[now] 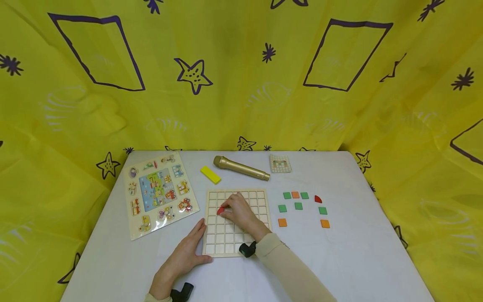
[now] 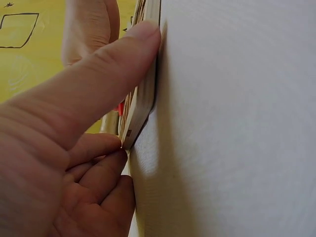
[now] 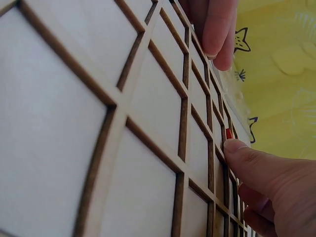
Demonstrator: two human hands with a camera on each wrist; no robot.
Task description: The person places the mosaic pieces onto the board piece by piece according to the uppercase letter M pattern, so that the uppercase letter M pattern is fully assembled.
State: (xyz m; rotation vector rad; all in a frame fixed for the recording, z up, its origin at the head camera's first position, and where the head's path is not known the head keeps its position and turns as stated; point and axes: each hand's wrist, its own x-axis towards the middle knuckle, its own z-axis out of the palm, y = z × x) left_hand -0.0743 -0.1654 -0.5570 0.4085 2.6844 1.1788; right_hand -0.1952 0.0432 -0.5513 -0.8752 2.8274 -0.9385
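Note:
A wooden grid board (image 1: 220,239) with square cells lies on the white table. My right hand (image 1: 241,213) pinches a red quarter-round tile (image 1: 220,211) between thumb and fingers, over a cell toward the board's left side. In the right wrist view, the red tile (image 3: 228,133) peeks out just beyond the thumb tip, close to the grid; most of it is hidden. My left hand (image 1: 185,252) rests around the board's near left corner, its fingers along the left side and its thumb at the front edge. The left wrist view shows that thumb (image 2: 98,81) against the board's edge.
Right of the board lie several green tiles (image 1: 299,206), orange tiles (image 1: 325,224) and another red tile (image 1: 318,199). Behind it are a gold microphone (image 1: 241,167), a yellow block (image 1: 210,175) and a pattern card (image 1: 280,163). A picture puzzle (image 1: 158,193) lies at left.

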